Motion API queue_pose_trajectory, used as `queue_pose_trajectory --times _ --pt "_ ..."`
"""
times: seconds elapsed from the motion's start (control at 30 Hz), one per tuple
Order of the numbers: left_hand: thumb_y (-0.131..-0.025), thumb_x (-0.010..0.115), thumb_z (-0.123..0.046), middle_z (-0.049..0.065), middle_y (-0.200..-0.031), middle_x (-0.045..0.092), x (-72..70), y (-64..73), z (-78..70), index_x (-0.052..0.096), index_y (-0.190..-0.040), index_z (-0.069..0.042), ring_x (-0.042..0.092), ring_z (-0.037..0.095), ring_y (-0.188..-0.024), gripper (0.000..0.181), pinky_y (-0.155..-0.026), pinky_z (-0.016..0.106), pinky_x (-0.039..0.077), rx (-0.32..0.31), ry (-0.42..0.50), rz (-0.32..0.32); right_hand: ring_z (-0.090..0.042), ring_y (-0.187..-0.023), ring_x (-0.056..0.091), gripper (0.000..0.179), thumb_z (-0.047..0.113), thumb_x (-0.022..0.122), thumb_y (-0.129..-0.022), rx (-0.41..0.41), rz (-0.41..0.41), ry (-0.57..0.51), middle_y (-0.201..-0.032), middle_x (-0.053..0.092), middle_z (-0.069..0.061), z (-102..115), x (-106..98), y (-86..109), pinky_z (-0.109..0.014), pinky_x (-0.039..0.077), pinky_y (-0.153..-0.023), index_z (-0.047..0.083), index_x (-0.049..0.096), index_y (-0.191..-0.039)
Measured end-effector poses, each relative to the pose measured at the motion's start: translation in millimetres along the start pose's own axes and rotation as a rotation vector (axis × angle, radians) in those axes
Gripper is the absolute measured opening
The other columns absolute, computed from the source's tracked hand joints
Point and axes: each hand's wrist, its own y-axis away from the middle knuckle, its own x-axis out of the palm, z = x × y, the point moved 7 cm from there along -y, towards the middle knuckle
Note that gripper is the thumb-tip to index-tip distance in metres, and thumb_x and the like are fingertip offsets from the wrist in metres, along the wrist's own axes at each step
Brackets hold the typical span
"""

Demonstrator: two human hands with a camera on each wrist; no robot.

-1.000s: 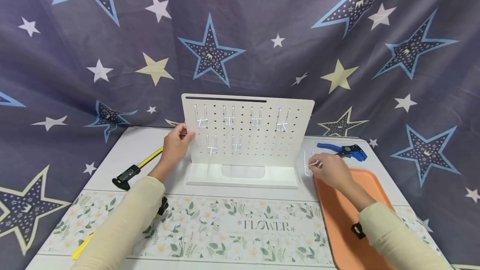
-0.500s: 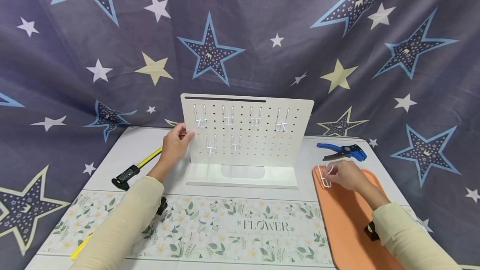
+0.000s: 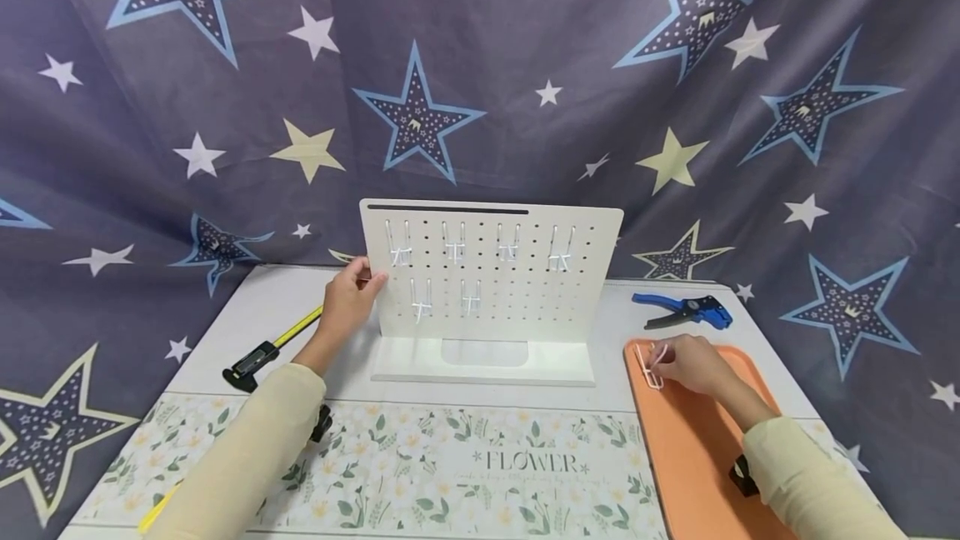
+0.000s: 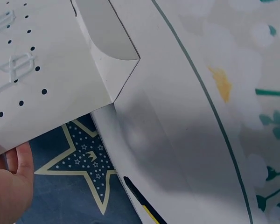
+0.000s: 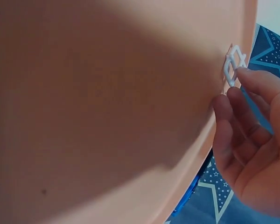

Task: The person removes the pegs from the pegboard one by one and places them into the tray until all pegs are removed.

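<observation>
In the head view a white pegboard (image 3: 495,294) stands upright on its base, with several white wire hooks (image 3: 470,297) hung in an upper and a lower row. My left hand (image 3: 350,300) holds its left edge, thumb in front and fingers behind. In the left wrist view, part of that hand (image 4: 11,182) shows at the board's edge. My right hand (image 3: 693,363) pinches a loose white wire hook (image 3: 649,369) at the far left corner of the orange tray (image 3: 686,457). The right wrist view shows thumb and fingertips at this hook (image 5: 234,65); whether it touches the tray, I cannot tell.
Blue-handled pliers (image 3: 684,311) lie behind the tray. A black digital caliper (image 3: 251,363) lies left of the board beside a yellow strip (image 3: 298,326). Something yellow (image 3: 156,513) shows beside the left sleeve. A star-patterned curtain (image 3: 480,65) hangs behind the table.
My right hand has carried the wire hook from beside the board's right side rightward and nearer, over the tray. The left hand keeps its hold on the board. The head view has tilted slightly up.
</observation>
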Motion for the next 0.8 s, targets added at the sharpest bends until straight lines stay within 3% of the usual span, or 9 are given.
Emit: queue_pose_trajectory --times 0.23,0.4,0.63,0.8 --pt "-0.102 0.063 -0.023 0.017 -0.107 0.067 -1.4 0.5 0.4 0.062 -0.118 -0.006 0.059 0.027 -0.094 0.023 -0.079 0.033 0.046 0.021 -0.005 -0.011 -0.009 -0.067 0.053 0.009 0.014 0.075 -0.087 0.014 0.011 -0.011 -0.075 0.069 0.009 0.0 1.1 -1.9 -0.026 0.040 -0.061 0.019 0.072 -0.081" --pt "-0.103 0.062 -0.022 0.016 -0.107 0.066 -1.4 -0.3 1.2 0.063 -0.119 -0.006 0.059 0.027 -0.094 0.023 -0.079 0.033 0.046 0.022 0.000 -0.007 -0.009 -0.067 0.055 0.007 0.012 0.077 -0.086 -0.006 0.002 -0.007 -0.077 0.070 0.005 -0.7 -13.7 -1.7 -0.027 0.043 -0.060 0.013 0.074 -0.092" --pt "-0.103 0.062 -0.023 0.017 -0.109 0.068 -2.2 -1.4 3.0 0.063 -0.120 -0.007 0.059 0.027 -0.095 0.023 -0.079 0.033 0.047 0.008 0.013 -0.002 -0.020 -0.074 0.067 0.017 0.012 0.070 -0.090 0.023 -0.124 -0.008 -0.084 0.075 -0.004 0.3 -53.4 -6.0 -0.042 0.053 -0.069 0.004 0.073 -0.105" --pt "-0.103 0.062 -0.022 0.017 -0.109 0.067 -1.3 -0.3 2.4 0.062 -0.118 -0.006 0.059 0.027 -0.095 0.022 -0.080 0.032 0.046 0.006 0.011 0.007 -0.025 -0.078 0.070 0.015 0.013 0.069 -0.091 0.009 -0.221 0.013 -0.086 0.077 -0.006 22.2 -67.4 -6.1 -0.046 0.053 -0.073 0.007 0.075 -0.103"
